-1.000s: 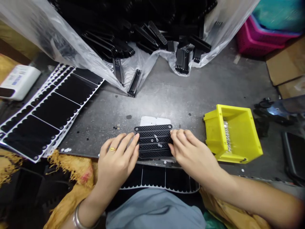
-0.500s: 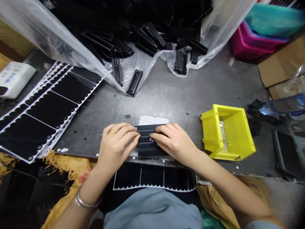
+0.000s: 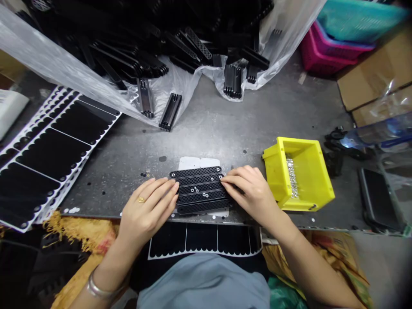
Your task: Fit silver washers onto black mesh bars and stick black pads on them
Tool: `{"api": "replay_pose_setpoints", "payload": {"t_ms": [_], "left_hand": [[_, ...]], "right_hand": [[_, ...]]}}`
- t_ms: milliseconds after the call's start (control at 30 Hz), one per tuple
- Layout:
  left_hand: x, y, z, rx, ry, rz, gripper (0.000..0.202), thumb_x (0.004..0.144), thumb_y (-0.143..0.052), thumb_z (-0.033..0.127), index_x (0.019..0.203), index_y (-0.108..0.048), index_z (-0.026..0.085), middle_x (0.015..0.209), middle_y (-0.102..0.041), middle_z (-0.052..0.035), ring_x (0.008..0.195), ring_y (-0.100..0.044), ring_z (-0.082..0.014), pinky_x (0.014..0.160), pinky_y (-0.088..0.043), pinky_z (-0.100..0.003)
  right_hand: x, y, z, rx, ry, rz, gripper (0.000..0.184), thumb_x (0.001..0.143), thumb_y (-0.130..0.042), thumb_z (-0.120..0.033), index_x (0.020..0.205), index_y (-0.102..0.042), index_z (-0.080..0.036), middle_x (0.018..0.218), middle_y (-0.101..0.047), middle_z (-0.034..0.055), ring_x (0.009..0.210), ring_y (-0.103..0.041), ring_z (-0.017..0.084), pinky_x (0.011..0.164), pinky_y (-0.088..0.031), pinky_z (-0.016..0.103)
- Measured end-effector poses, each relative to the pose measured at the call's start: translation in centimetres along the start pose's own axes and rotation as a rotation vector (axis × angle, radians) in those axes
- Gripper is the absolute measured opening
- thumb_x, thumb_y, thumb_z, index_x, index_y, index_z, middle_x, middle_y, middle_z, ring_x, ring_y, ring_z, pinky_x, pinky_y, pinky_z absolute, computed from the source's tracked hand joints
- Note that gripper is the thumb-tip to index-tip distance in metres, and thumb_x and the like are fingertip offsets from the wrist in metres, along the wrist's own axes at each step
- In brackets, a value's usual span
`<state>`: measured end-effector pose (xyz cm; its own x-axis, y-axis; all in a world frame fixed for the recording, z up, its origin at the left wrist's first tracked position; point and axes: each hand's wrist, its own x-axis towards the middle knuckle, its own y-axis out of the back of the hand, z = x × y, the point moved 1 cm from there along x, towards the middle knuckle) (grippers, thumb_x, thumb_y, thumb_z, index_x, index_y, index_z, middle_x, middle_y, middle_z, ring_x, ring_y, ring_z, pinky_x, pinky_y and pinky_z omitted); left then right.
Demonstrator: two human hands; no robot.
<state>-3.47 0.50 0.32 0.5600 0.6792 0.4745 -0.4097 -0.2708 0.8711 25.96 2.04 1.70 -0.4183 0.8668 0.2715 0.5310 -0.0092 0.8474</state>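
The left hand [image 3: 148, 210] is open, with its fingers lying flat and close together, and the fingertips [image 3: 172, 187] touch the left end of the black mesh plates [image 3: 200, 190]. The right hand [image 3: 251, 189] is open too, a bit curved, and its fingertips [image 3: 224, 180] rest on the right end of the plates. Neither hand is closed around them. The plates lie side by side in a neat row on a gray metal table [image 3: 219, 124], between the hands, on top of white paper [image 3: 189, 163]. They are long and thin, with tiny holes like a net, and small shiny rings [image 3: 195, 189] sit on them. A yellow plastic bin [image 3: 298, 176] of shiny metal bits [image 3: 292, 177] sits near the right hand, and a sheet of black stickers [image 3: 54, 154] lies to the left
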Motion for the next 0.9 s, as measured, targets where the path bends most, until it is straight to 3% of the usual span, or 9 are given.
{"api": "replay_pose_setpoints", "payload": {"t_ms": [233, 367, 467, 633, 733, 900], "left_hand": [[0.9, 1.3, 1.6, 0.18, 0.069, -0.097, 0.043, 0.096, -0.068, 0.021, 0.138, -0.065, 0.02, 0.128, -0.076, -0.0093, 0.119, -0.069, -0.0282, 0.107, -0.045, -0.045], [1.2, 1.5, 2.8, 0.223, 0.08, -0.155, 0.037, 0.097, -0.064, 0.021, 0.134, -0.068, 0.015, 0.127, -0.076, -0.012, 0.117, -0.069, -0.0301, 0.106, -0.043, -0.045], [1.3, 1.4, 3.2, 0.229, 0.089, -0.169, 0.035, 0.098, -0.062, 0.021, 0.131, -0.069, 0.012, 0.125, -0.076, -0.0132, 0.116, -0.07, -0.0303, 0.104, -0.043, -0.044], [1.3, 1.6, 1.3, 0.12, 0.052, -0.138, 0.027, 0.098, -0.064, 0.023, 0.123, -0.072, 0.017, 0.123, -0.078, -0.0097, 0.115, -0.07, -0.0286, 0.105, -0.044, -0.044], [1.1, 1.9, -0.5, 0.093, -0.018, -0.146, 0.03, 0.1, -0.062, 0.025, 0.128, -0.07, 0.023, 0.127, -0.076, -0.0056, 0.119, -0.068, -0.0274, 0.106, -0.044, -0.044], [0.7, 1.9, -2.1, 0.089, -0.125, -0.173, 0.037, 0.1, -0.059, 0.027, 0.137, -0.064, 0.026, 0.137, -0.072, -0.0032, 0.125, -0.065, -0.0266, 0.11, -0.043, -0.044]], "right_hand": [[-0.5, 0.3, 0.2, -0.076, 0.073, 0.042, 0.013, 0.102, -0.061, -0.018, 0.102, -0.073, -0.018, 0.095, -0.077, 0.0053, 0.086, -0.064, 0.019, 0.074, -0.042, 0.035], [-1.6, 0.5, -0.5, -0.215, 0.209, 0.038, 0.015, 0.1, -0.062, -0.016, 0.11, -0.073, -0.013, 0.108, -0.078, 0.0099, 0.091, -0.066, 0.021, 0.075, -0.043, 0.036], [-2.1, 0.2, -1.8, -0.289, 0.23, 0.04, 0.02, 0.099, -0.063, -0.017, 0.115, -0.073, -0.01, 0.115, -0.078, 0.0119, 0.097, -0.066, 0.023, 0.081, -0.046, 0.037], [-2.3, -0.3, -3.5, -0.355, 0.073, 0.062, 0.022, 0.099, -0.062, -0.016, 0.115, -0.075, -0.011, 0.115, -0.078, 0.0129, 0.098, -0.065, 0.026, 0.08, -0.046, 0.04], [-2.2, 0.4, -1.9, -0.189, 0.048, -0.008, 0.023, 0.1, -0.06, -0.018, 0.117, -0.075, -0.017, 0.117, -0.076, 0.0111, 0.097, -0.064, 0.025, 0.077, -0.047, 0.04], [-1.6, 2.1, 1.4, -0.019, 0.18, -0.158, 0.029, 0.101, -0.06, -0.02, 0.127, -0.073, -0.023, 0.127, -0.073, 0.0102, 0.106, -0.062, 0.025, 0.086, -0.051, 0.042]]}}
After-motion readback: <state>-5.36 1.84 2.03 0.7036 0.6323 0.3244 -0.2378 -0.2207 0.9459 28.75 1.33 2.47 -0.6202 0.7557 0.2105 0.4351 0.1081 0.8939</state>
